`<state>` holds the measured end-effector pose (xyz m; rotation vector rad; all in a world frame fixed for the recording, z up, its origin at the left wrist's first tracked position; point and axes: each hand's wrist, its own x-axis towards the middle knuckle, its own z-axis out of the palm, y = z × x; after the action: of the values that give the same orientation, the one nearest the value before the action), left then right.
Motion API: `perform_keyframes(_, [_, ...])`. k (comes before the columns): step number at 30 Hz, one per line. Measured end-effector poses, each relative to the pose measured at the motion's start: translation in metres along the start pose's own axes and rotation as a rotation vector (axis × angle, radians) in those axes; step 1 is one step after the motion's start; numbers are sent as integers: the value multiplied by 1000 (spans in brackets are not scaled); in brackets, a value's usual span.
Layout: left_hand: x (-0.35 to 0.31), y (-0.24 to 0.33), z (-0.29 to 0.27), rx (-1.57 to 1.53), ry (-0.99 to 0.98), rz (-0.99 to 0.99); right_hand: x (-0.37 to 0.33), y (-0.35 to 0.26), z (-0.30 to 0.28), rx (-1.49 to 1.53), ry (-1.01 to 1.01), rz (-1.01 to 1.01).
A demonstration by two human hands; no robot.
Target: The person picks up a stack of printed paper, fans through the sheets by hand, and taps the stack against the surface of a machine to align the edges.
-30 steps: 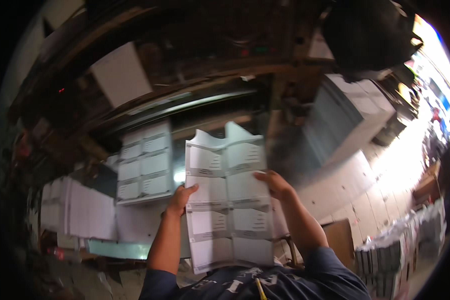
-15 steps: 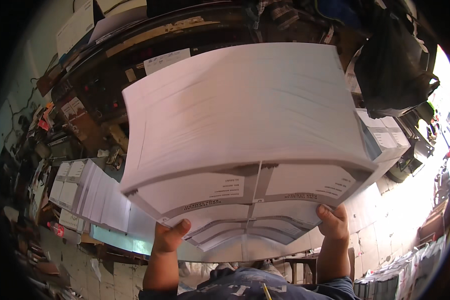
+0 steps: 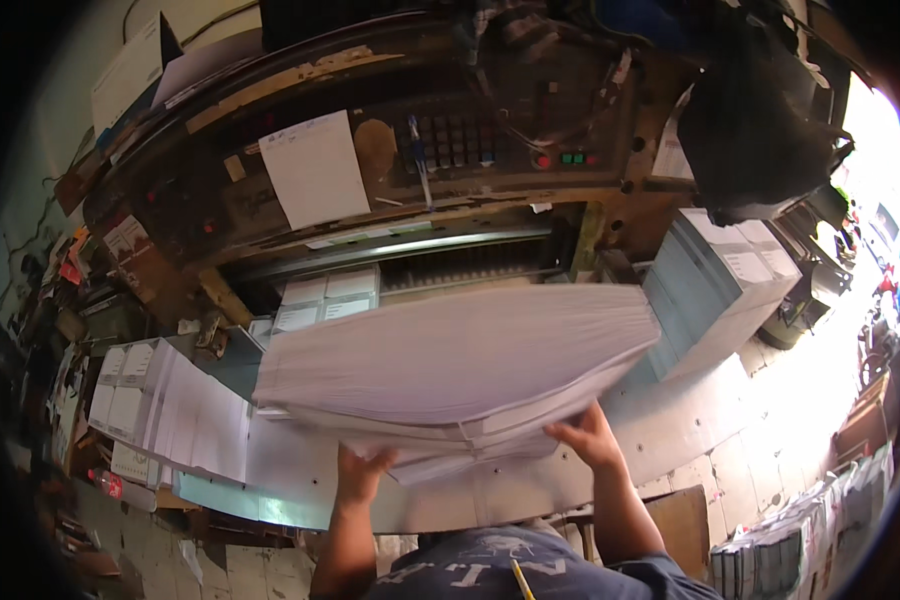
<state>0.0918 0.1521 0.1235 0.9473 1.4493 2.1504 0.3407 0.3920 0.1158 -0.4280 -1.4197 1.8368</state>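
Observation:
A thick stack of large white printed sheets (image 3: 460,350) spans both my hands over a metal tabletop, its middle bowed and its near edge smeared by motion. My left hand (image 3: 362,472) grips the near left part of the stack, thumb toward the top and fingers partly hidden. At the near right part, my right hand (image 3: 585,438) holds it the same way. I cannot tell whether the stack touches the tabletop (image 3: 660,425). Behind it, a small pile of printed sheets (image 3: 325,300) sits by the machine's opening.
A dark worn machine (image 3: 530,130) with buttons spans the back, a white paper (image 3: 315,168) and a pen (image 3: 420,160) on it. Tall paper stacks stand at the right (image 3: 715,285) and left (image 3: 185,410). A black bag (image 3: 760,140) hangs at the upper right.
Both hands have lowered the stack, which now tilts flatter and shows less of its printed edge side. The machine's front and the pile behind have come into view.

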Motion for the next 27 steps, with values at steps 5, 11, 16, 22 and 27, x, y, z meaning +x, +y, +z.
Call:
perform_keyframes(5, [26, 2, 27, -88, -12, 41, 22, 0, 0, -4, -48, 63])
perform_keyframes(11, [17, 13, 24, -99, -85, 24, 7, -19, -9, -37, -155, 103])
perform_keyframes(16, [18, -10, 24, -43, -7, 3, 12, 3, -12, -53, -104, 75])
perform_keyframes(22, [21, 14, 27, 22, -147, -31, -4, -20, 6, -13, -10, 18])
perform_keyframes(27, [14, -9, 23, 77, -72, 8, 11, -11, -1, -185, -30, 27])
